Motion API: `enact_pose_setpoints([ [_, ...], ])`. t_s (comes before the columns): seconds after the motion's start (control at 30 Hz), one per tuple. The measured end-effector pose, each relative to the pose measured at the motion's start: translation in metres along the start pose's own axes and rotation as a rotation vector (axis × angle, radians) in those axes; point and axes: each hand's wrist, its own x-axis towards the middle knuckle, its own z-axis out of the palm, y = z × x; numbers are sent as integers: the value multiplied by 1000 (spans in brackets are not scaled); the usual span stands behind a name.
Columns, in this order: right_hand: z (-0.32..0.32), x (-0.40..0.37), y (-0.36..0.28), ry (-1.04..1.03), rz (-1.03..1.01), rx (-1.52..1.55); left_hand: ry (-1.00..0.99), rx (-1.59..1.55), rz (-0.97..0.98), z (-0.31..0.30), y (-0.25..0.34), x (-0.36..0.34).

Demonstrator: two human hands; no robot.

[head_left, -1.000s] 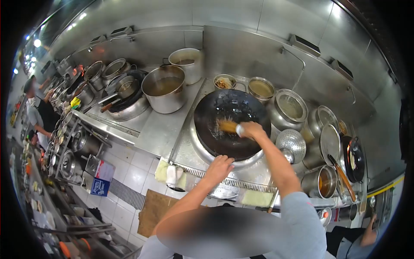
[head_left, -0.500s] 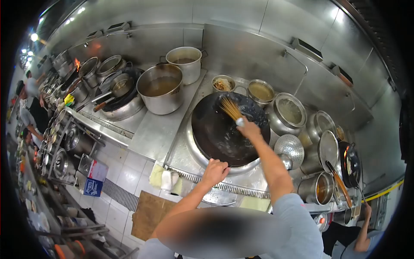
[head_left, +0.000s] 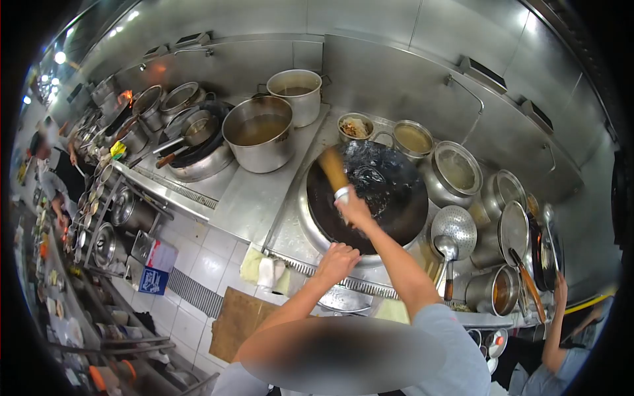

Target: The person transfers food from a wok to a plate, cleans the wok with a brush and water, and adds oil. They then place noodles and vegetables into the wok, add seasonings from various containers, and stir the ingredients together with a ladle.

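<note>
A large black wok [head_left: 403, 221] sits on the steel range, wet with water that shines in its upper part. My right hand [head_left: 355, 210] grips the white-banded handle of a bamboo brush [head_left: 334, 169], whose bristles are blurred over the wok's left side. At the wok's near rim is my left hand [head_left: 339, 261], fingers curled together over the edge; a bit of cloth under them cannot be made out.
Two tall pots [head_left: 259, 155] stand left of the wok. Behind it are small pots [head_left: 413, 140], and to its right a perforated skimmer [head_left: 462, 228] with a ladle. A co-worker's arm [head_left: 556, 330] reaches up at right. Other people work far left.
The brush and my right hand have swept left and toward me across the wok. Water now gleams in the wok's upper part. The view has shifted slightly.
</note>
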Motion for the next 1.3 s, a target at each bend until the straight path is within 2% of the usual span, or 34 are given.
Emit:
enact_pose_setpoints([
  [0.07,25,35,57,128,-310,-285,-17,21,5,3,-2,6],
  [0.13,-29,35,35,136,162,-14,-65,59,-10,8,-1,-1],
  [0.17,-35,39,39,235,177,114,-68,62,-11,7,0,0],
  [0.2,-34,37,44,235,193,114,-79,51,-10,9,2,-1],
  [0.3,-55,-11,52,-156,-40,-372,-58,76,-33,25,12,2],
  [0.33,-67,-46,51,-216,-42,-431,-67,52,-4,29,16,3],
  [0.4,-96,-85,76,-214,-115,-688,-6,43,-65,30,17,5],
  [0.47,-133,-63,111,-209,42,-868,30,-12,-58,24,11,8],
  [0.53,-137,-18,127,169,66,-797,8,-48,-81,24,10,9],
  [0.63,-99,17,88,175,110,-571,40,-45,-97,33,7,7],
  [0.67,-82,13,81,132,64,-636,67,-18,-81,37,4,5],
  [0.73,-74,-33,72,-40,-77,-716,87,-35,-75,41,-1,8],
  [0.8,-100,-102,70,-164,-135,-835,16,-23,-119,37,-9,8],
  [0.83,-121,-120,65,-271,43,-866,-23,-53,-121,33,-13,7],
  [0.87,-132,-107,97,-237,86,-972,-11,-48,-132,26,-16,10],
  [0.9,-148,-93,123,-79,100,-1043,-4,-75,-114,16,-15,11],
  [0.97,-153,-52,130,248,1,-934,-14,-115,-86,4,-14,8],
  [1.03,-121,8,107,353,78,-681,8,-130,-76,7,-21,4],
  [1.07,-84,43,101,376,168,-517,34,-146,-54,7,-24,4],
  [1.1,-48,60,81,343,273,-171,-3,-128,-58,8,-25,4],
  [1.13,-30,55,51,263,235,-44,9,-101,-68,10,-24,4],
  [1.17,-3,67,41,270,140,-152,-18,-122,-81,12,-28,1],
  [1.2,-10,32,-8,123,188,113,-49,-146,-89,13,-30,-2],
  [1.23,2,41,-10,50,115,130,-54,-145,-89,8,-25,-5],
  [1.3,-28,-9,-33,-231,-8,-3,315,29,-160,-7,-9,-3],
])
